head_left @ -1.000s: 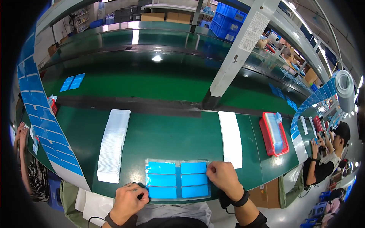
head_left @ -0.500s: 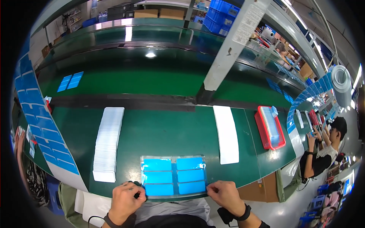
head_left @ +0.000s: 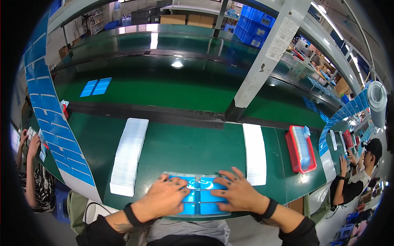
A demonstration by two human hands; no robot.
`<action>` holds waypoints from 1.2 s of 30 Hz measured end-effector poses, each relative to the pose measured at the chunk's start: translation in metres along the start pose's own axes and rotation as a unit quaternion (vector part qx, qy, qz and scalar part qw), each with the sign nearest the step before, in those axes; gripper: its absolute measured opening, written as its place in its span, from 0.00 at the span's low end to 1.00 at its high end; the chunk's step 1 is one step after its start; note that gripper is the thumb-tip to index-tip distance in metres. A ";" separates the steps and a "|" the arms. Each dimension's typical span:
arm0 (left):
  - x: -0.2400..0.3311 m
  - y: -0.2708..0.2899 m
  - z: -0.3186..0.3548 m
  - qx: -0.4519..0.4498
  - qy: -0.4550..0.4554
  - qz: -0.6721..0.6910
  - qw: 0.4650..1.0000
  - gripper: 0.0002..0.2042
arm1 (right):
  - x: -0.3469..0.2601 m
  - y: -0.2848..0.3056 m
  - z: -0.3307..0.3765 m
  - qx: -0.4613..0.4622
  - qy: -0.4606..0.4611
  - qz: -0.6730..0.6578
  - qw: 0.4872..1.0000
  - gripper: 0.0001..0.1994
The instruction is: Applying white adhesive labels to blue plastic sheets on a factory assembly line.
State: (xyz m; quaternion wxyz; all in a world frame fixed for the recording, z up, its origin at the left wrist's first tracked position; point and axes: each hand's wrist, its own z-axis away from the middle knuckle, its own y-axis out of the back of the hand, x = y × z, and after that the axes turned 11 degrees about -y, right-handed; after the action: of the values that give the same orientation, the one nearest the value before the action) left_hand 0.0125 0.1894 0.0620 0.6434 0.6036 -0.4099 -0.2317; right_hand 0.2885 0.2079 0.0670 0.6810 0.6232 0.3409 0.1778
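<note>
A clear film sheet with blue rectangular panels in two columns (head_left: pixel 210 208) lies flat at the near edge of the green table. My left hand (head_left: pixel 162 197) rests palm down over its left column, fingers apart and slightly bent. Over the right column, my right hand (head_left: pixel 242 192) is spread, its fingertips touching the panels. Neither hand grips anything, and both partly cover the sheet. Beyond my left hand stretches a long fanned row of white cards (head_left: pixel 129 160). A second row of white cards (head_left: pixel 255 156) lies beyond my right hand.
A red basket (head_left: pixel 292 153) holding pale, film-like pieces stands at right. Strips of blue panels (head_left: pixel 57 119) hang at both sides, near a white roll (head_left: pixel 376 104). Behind are a green conveyor (head_left: pixel 172 88) with blue sheets (head_left: pixel 95 87) and a pillar (head_left: pixel 266 57). Co-workers (head_left: pixel 349 184) sit either side.
Both hands have moved from the sheet's near corners, where the fingers were pinched, inward onto its top and spread out. The whole view has shifted slightly; a left co-worker's hands have risen into sight.
</note>
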 end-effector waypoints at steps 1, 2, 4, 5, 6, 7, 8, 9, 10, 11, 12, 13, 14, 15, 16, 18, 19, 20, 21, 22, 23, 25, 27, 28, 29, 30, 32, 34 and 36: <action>-0.004 0.003 0.011 0.011 0.004 0.003 1.000 0.14 | 0.007 0.004 0.009 -0.010 -0.015 0.015 1.000 0.15; -0.005 0.004 0.021 0.008 0.005 0.004 1.000 0.14 | 0.008 0.007 0.018 -0.010 -0.015 0.012 1.000 0.15; -0.008 0.006 0.032 0.020 0.027 -0.020 0.999 0.13 | 0.010 0.012 0.025 -0.028 -0.049 0.034 0.998 0.14; -0.007 0.005 0.029 0.029 0.035 -0.024 0.999 0.13 | 0.009 0.010 0.021 -0.027 -0.049 0.037 0.998 0.14; -0.003 0.005 0.022 0.026 0.036 -0.024 0.999 0.13 | 0.005 0.009 0.015 -0.027 -0.048 0.035 0.998 0.14; 0.001 0.004 0.011 0.046 0.032 -0.016 0.998 0.13 | 0.000 0.005 0.006 -0.009 -0.031 0.018 0.999 0.14; 0.006 0.002 0.000 0.067 0.029 -0.008 0.997 0.13 | -0.006 0.000 -0.002 0.009 -0.014 0.000 1.000 0.14; 0.010 -0.003 -0.014 0.067 0.024 -0.005 0.997 0.13 | -0.012 -0.007 -0.011 0.042 0.002 -0.021 0.999 0.15; 0.014 -0.005 -0.023 0.080 0.018 0.016 0.996 0.13 | -0.018 -0.011 -0.020 0.043 0.003 -0.023 0.999 0.15; 0.016 -0.007 -0.026 0.057 0.022 0.005 0.998 0.15 | -0.024 -0.014 -0.026 0.042 0.007 -0.021 0.999 0.15; 0.014 -0.007 -0.026 0.033 0.025 -0.008 0.999 0.17 | -0.027 -0.016 -0.031 0.044 0.011 -0.017 0.999 0.15; 0.013 -0.008 -0.023 0.033 0.024 -0.013 0.999 0.17 | -0.028 -0.016 -0.032 0.029 0.004 -0.015 0.999 0.14; 0.012 -0.010 -0.016 0.051 0.017 -0.002 0.999 0.19 | -0.030 -0.016 -0.031 0.033 0.005 -0.014 0.999 0.14; 0.009 -0.013 -0.009 0.073 0.008 0.009 0.997 0.22 | -0.030 -0.015 -0.028 0.067 0.009 -0.013 0.998 0.13; 0.016 -0.007 -0.005 0.078 0.001 0.001 0.997 0.22 | -0.028 -0.009 -0.017 0.107 0.011 -0.009 0.994 0.13; 0.034 0.007 0.019 0.161 0.097 0.025 0.982 0.29 | -0.024 0.003 0.011 0.127 -0.128 -0.115 0.977 0.13; 0.038 0.004 0.038 0.197 0.159 0.064 0.965 0.32 | -0.023 0.004 0.021 0.130 -0.262 -0.228 0.929 0.13; 0.041 -0.004 0.052 0.221 0.209 0.066 0.950 0.38 | -0.019 0.004 0.024 0.173 -0.289 -0.199 0.920 0.14; 0.047 -0.007 0.059 0.209 0.243 0.097 0.942 0.40 | -0.013 0.001 0.028 0.099 -0.356 -0.235 0.899 0.16; 0.052 -0.009 0.064 0.197 0.276 0.128 0.932 0.43 | -0.009 -0.004 0.031 0.025 -0.420 -0.268 0.867 0.18; 0.056 -0.017 0.069 0.198 0.277 0.128 0.932 0.43 | -0.010 -0.011 0.031 0.024 -0.418 -0.267 0.868 0.18; 0.059 -0.033 0.073 0.183 0.322 0.141 0.918 0.49 | -0.013 -0.023 0.028 0.001 -0.437 -0.272 0.858 0.18; 0.058 -0.041 0.074 0.189 0.314 0.127 0.922 0.50 | -0.010 -0.027 0.029 0.010 -0.437 -0.315 0.842 0.18; 0.058 -0.042 0.074 0.192 0.304 0.115 0.926 0.51 | -0.010 -0.025 0.028 0.018 -0.440 -0.359 0.823 0.18; 0.058 -0.042 0.073 0.200 0.300 0.125 0.924 0.51 | -0.013 -0.019 0.026 0.048 -0.423 -0.363 0.829 0.17; 0.057 -0.042 0.072 0.203 0.300 0.124 0.924 0.51 | -0.017 -0.012 0.023 0.048 -0.421 -0.362 0.830 0.17; 0.056 -0.042 0.073 0.209 0.285 0.144 0.924 0.51 | -0.028 0.005 0.017 0.070 -0.388 -0.479 0.784 0.16; 0.057 -0.039 0.074 0.191 0.295 0.145 0.925 0.50 | -0.052 0.024 0.004 0.087 -0.365 -0.482 0.791 0.15; 0.056 -0.037 0.074 0.176 0.305 0.146 0.925 0.49 | -0.062 0.032 -0.004 0.077 -0.318 -0.431 0.841 0.15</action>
State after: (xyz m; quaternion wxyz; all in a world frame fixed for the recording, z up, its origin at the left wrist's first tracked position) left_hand -0.0086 0.0960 0.0357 0.6477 0.6820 -0.3117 0.1352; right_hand 0.2480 0.1745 0.1136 0.7099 0.4860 0.3523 -0.3685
